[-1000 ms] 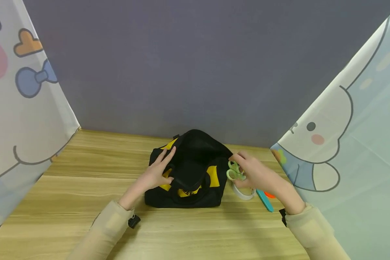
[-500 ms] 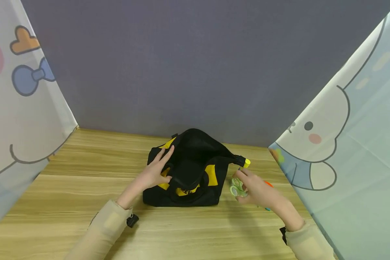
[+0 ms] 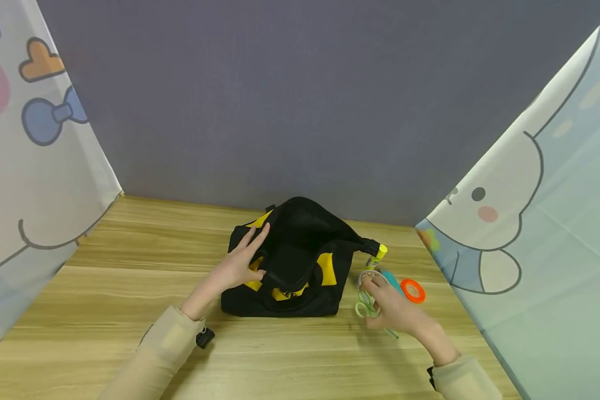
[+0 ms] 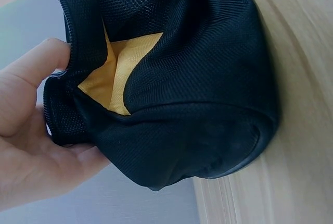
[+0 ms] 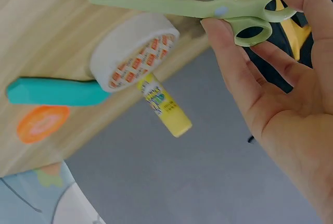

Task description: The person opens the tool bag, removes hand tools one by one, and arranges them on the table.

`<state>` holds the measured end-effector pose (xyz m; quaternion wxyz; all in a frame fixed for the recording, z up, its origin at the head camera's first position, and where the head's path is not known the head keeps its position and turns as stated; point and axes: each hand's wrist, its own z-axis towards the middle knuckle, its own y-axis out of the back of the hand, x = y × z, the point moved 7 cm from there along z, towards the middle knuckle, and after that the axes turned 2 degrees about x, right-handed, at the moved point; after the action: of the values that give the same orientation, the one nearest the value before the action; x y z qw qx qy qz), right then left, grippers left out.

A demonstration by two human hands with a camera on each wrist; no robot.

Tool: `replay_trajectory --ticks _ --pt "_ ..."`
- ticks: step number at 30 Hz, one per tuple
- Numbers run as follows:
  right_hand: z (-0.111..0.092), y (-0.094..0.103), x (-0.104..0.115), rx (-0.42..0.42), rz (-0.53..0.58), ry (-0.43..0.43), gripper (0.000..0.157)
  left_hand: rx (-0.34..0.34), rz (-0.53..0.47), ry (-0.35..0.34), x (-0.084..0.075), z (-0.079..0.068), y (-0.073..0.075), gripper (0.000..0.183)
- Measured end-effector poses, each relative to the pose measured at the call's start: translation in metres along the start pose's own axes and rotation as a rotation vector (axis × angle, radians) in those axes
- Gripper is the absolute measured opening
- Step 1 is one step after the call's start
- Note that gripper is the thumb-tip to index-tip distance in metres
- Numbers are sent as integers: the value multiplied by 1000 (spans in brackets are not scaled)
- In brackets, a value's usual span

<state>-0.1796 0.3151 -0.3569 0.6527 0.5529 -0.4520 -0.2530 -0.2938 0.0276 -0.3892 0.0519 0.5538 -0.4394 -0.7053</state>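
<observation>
A black duffel bag (image 3: 280, 307) with yellow patches stands at mid-table, its top gaping. My left hand (image 3: 232, 269) lies at its left end with fingers spread; the left wrist view shows the zipped rim (image 4: 70, 21) held between thumb and fingers, fingertips hidden behind the cloth. To the bag's right, my right hand (image 3: 395, 308) holds light green scissors (image 3: 364, 307) by the finger loops. Their blades, in a green cover (image 5: 156, 0), point away from the bag. In the right wrist view a white tape roll (image 5: 122, 49) sits just beyond the scissors.
Beside the right hand lie a yellow glue stick (image 3: 376, 257), partly under the bag's strap end, a teal utility-knife-like tool (image 3: 392, 280) and an orange ring (image 3: 413, 291). A grey panel (image 3: 260, 111) closes off the back; printed cloths (image 3: 570, 244) flank both sides.
My right hand has let go of the bag's right strap end and moved down toward me with the scissors, uncovering the glue stick. The left hand stays put.
</observation>
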Motion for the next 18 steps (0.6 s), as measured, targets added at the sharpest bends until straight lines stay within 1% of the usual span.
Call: replay_trajectory --ticks 2,8,14,18 --pt "-1 -4 -4 17 23 -16 40 -1 2 -3 0 0 0 106" --pt "-1 -15 -15 86 69 -115 43 0 3 -5 -1 1 1 106" --pt "-1 -27 -19 125 64 -155 46 23 -1 25 1 1 -2 109" --pt "1 -32 -21 140 55 -156 49 18 6 25 1 2 -1 110"
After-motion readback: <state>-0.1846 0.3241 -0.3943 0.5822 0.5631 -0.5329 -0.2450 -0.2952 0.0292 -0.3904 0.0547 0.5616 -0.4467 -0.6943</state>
